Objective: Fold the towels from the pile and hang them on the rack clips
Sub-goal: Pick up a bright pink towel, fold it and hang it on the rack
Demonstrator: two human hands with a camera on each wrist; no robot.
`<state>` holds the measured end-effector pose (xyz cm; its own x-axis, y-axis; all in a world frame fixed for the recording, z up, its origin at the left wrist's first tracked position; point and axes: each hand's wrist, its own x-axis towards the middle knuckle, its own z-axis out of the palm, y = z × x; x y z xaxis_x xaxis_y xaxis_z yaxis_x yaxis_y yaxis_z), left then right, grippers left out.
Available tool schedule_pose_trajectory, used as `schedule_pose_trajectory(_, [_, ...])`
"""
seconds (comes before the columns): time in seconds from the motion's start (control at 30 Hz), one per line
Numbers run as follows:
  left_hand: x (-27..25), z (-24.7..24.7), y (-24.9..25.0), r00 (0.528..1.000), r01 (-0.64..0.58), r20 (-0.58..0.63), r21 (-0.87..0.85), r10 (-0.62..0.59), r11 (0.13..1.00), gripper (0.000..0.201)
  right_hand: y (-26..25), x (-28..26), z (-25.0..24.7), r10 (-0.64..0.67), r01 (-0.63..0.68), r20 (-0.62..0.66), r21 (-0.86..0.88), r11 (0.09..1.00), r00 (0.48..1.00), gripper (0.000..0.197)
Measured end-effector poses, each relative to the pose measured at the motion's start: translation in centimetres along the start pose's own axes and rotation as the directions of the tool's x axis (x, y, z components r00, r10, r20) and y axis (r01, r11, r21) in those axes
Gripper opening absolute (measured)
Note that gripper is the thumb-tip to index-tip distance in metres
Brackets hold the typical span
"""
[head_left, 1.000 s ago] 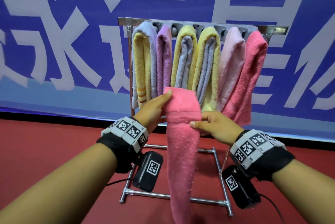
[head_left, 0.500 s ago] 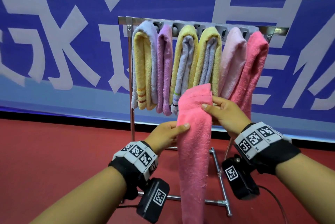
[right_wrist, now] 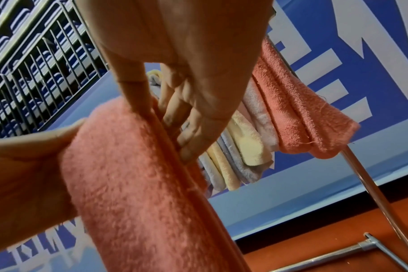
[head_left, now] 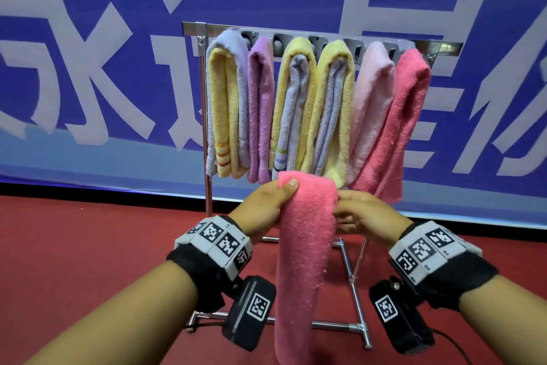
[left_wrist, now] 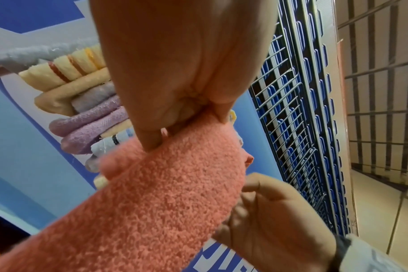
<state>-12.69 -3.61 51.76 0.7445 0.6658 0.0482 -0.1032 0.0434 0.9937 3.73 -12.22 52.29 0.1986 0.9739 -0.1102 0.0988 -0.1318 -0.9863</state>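
The folded pink towel (head_left: 305, 246) hangs long, just in front of the rack (head_left: 322, 36) and below its six clipped towels. Left hand (head_left: 263, 205) pinches its top corner, right hand (head_left: 364, 213) grips the opposite edge.

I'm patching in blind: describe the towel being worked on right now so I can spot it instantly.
Find the metal rack before the blue banner, hung with folded towels. Just below and in front of them, the left hand and right hand grip a pink towel. Unlike its neighbours, it hangs in one long strip, held by hands, not clipped.
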Motion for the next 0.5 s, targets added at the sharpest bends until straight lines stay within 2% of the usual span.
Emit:
schedule_pose_trajectory(0.2, [-0.4,-1.2,0.2,1.000,0.023,-0.006,-0.046,-0.024,0.999,0.029,1.0,0.0,0.8,-0.020,0.020,0.047,0.003,1.000,0.999,0.018])
schedule_pose_trajectory(0.5, [-0.7,-2.3,0.4,0.996,0.075,-0.037,-0.063,-0.077,0.995,0.028,0.7,0.8,1.1,-0.098,0.099,-0.081,0.012,0.995,0.992,0.021])
